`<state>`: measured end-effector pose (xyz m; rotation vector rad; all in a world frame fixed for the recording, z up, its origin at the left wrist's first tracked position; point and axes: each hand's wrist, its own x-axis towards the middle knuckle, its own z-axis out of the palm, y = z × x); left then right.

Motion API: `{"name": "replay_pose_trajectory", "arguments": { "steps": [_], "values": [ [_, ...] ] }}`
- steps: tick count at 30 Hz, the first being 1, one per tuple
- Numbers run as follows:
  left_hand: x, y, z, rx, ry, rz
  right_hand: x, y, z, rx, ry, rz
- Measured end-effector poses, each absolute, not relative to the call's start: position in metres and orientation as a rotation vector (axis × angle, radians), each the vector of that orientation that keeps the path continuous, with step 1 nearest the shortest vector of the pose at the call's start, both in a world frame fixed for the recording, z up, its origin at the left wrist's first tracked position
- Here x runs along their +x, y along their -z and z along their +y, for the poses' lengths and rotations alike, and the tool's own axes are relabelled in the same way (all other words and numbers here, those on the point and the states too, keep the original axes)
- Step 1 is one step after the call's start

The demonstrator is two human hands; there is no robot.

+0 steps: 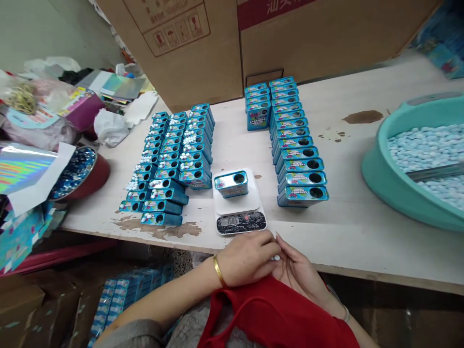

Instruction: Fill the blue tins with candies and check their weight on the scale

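My left hand [252, 256], with a gold bracelet at the wrist, curls its fingers over my right palm at the table's front edge. Small pale candies [275, 257] show between the two hands. Cupped with the palm up, my right hand [299, 270] holds the candies from below; its inner fingers are partly hidden. Just beyond my hands sits a white digital scale [221, 205] with a lit display [230, 221]. One blue tin [231, 184] stands upright on it, a round dark hole in its top.
Left stand rows of blue tins [195, 145], many with candies on top; right, another row [299, 164]. A turquoise basin [377, 164] of candies with a metal scoop [435, 171] lies far right. A red bowl [99, 174] and cardboard boxes [203, 63] border the table.
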<state>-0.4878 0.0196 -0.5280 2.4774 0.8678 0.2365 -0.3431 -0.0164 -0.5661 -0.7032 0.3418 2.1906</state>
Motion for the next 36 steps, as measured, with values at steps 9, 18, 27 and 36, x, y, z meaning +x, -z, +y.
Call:
{"name": "replay_pose_trajectory", "arguments": {
  "steps": [9,18,27,36],
  "values": [
    [-0.548,0.549,0.094,2.097,-1.068,1.604,-0.365,0.545,0.031,-0.839,-1.991,0.222],
    [-0.543,0.524,0.075,3.025,-0.939,1.196,-0.389,0.527,0.058,-0.700,-1.772,0.313],
    [-0.551,0.538,0.068,3.101,-1.167,1.227,-0.392,0.520,0.060,-0.687,-1.835,0.421],
    [-0.556,0.551,0.068,2.953,-1.183,1.308,-0.393,0.527,0.057,-0.640,-1.831,0.360]
  ]
}}
